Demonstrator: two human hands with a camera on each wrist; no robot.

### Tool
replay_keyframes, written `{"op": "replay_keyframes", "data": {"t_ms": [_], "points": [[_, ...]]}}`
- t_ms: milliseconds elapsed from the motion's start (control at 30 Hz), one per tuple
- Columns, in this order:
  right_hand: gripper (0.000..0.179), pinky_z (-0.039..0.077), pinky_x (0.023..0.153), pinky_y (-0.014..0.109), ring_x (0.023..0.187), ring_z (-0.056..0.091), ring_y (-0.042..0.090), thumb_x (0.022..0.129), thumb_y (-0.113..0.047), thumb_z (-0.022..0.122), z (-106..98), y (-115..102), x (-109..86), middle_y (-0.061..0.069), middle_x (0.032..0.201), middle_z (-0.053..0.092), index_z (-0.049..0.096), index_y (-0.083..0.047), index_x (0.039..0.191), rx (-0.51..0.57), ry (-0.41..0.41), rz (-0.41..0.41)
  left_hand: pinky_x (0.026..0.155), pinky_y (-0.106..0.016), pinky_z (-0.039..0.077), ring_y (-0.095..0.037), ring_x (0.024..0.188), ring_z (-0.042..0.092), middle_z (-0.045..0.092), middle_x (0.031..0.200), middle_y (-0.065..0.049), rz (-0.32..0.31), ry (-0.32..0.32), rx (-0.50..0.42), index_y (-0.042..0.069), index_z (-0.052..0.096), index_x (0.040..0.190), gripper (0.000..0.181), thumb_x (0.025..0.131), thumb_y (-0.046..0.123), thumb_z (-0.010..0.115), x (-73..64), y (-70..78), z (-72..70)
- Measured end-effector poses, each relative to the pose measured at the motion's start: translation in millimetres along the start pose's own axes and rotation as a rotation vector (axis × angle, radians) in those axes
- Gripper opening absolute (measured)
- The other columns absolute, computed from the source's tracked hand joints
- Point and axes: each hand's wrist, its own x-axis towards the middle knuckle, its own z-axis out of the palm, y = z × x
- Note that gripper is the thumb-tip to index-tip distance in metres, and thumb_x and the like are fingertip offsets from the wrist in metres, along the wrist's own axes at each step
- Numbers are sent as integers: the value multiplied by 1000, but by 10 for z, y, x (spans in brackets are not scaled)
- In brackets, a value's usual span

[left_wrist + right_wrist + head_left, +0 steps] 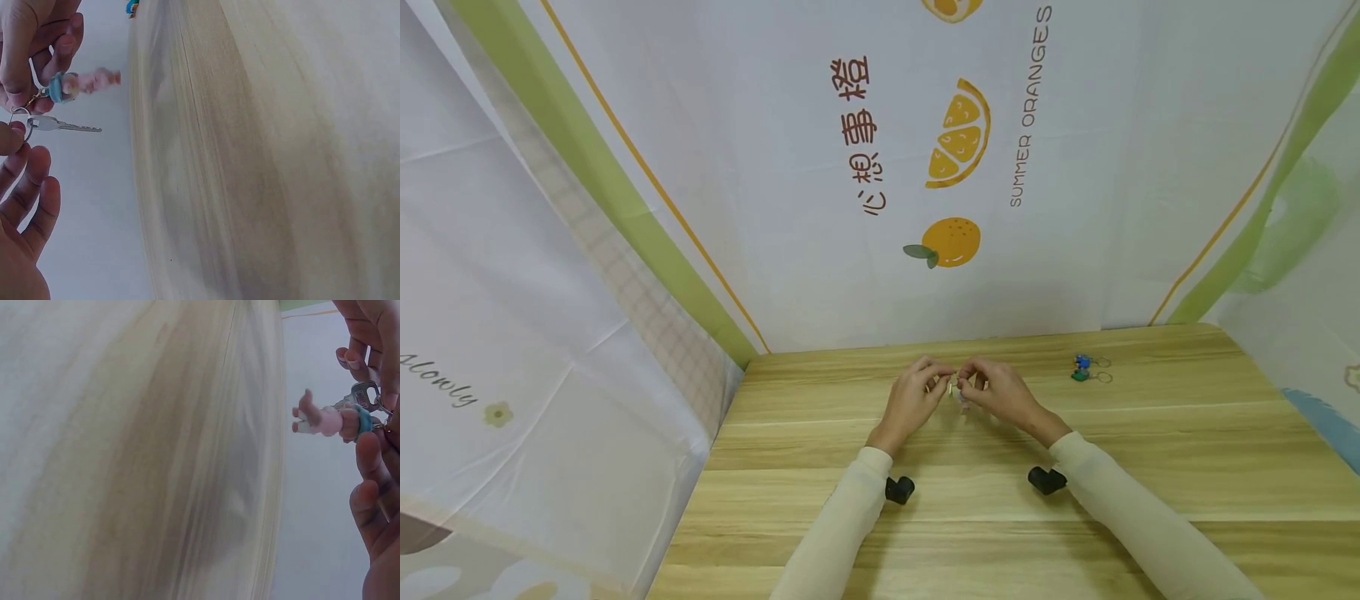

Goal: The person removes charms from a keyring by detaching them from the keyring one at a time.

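My left hand (914, 394) pinches a thin metal key ring (22, 114) between thumb and fingertips, its other fingers loosely bent. A silver key (62, 125) hangs from that ring. Opposite it, my right hand (1000, 392) holds the small gold chain end of a keychain, close to the ring. From this chain dangles a little figurine charm (331, 420) in pink with a turquoise part near the top. Both hands are together above the table, fingertips almost meeting. Fingers partly hide the ring, so I cannot tell how chain and ring join.
On the wooden table (970, 500), right of my hands, lie a blue keychain charm (1082, 362) and a green one (1079, 376), each with a ring. Black wrist mounts (1047, 480) sit at both sleeves. A printed white cloth (775, 208) rises behind the table.
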Motion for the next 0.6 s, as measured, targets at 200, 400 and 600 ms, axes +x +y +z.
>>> {"op": "replay_keyframes", "data": {"t_ms": [200, 400, 600], "points": [[4, 44, 54, 23, 66, 56, 1, 103, -13, 69, 4, 5, 6, -4, 86, 69, 71, -9, 102, 20, 0, -29, 62, -16, 49, -13, 77, 66, 74, 110, -5, -20, 9, -11, 10, 74, 115, 11, 105, 12, 68, 4, 4, -7], [4, 46, 57, 23, 66, 55, 1, 102, -10, 69, 15, 2, 7, -4, 86, 70, 71, -13, 101, 11, 18, -52, 60, -16, 47, -12, 75, 67, 74, 106, -4, -11, 14, -6, 12, 71, 109, 6, 104, 9, 69, 7, -14, 0], [7, 45, 56, 23, 66, 54, 1, 101, -8, 70, 29, -1, 10, -6, 84, 69, 70, -15, 99, 8, 32, -63, 60, -16, 48, -13, 74, 66, 74, 103, -6, 13, 17, -8, 12, 70, 106, 7, 102, 6, 70, -3, -25, -5]]}}
